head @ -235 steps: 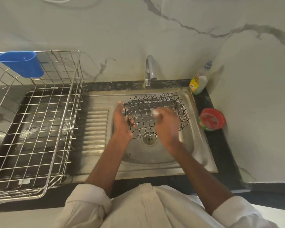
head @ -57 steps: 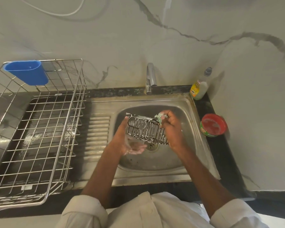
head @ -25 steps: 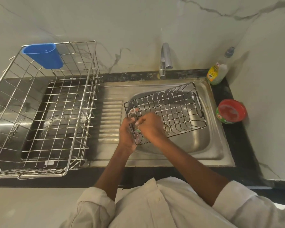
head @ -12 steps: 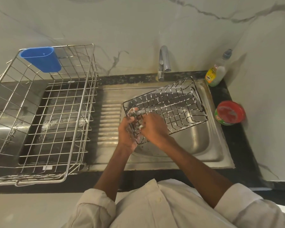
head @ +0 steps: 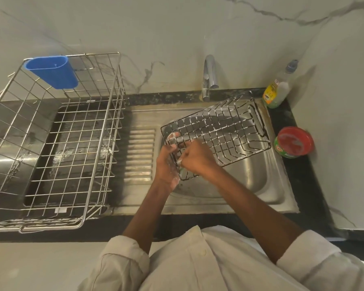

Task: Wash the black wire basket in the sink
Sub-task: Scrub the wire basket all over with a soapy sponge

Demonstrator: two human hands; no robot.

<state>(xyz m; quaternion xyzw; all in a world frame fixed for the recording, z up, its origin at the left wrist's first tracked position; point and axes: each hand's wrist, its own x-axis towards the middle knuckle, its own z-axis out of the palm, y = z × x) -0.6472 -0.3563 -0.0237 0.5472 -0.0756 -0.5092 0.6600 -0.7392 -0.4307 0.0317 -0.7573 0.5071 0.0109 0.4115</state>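
The black wire basket [head: 223, 131], flecked with white suds, lies tilted over the steel sink [head: 259, 183], its bottom grid facing up. My left hand [head: 166, 164] grips its near left corner, thumb through the wires. My right hand [head: 195, 158] is closed on a small scrubber, of which only a greenish edge shows, pressed against the same corner. The tap [head: 208, 78] stands behind the basket, with no water visible.
A large steel dish rack [head: 51, 143] with a blue plastic cup holder [head: 53, 71] fills the counter on the left. A dish soap bottle [head: 278, 89] and a red-lidded green tub [head: 293, 142] sit to the right of the sink. The ribbed drainboard [head: 139, 154] lies between rack and sink.
The basket has tilted a little more, its far end rising toward the tap. Both hands stay at its near left corner, the right one rubbing there.
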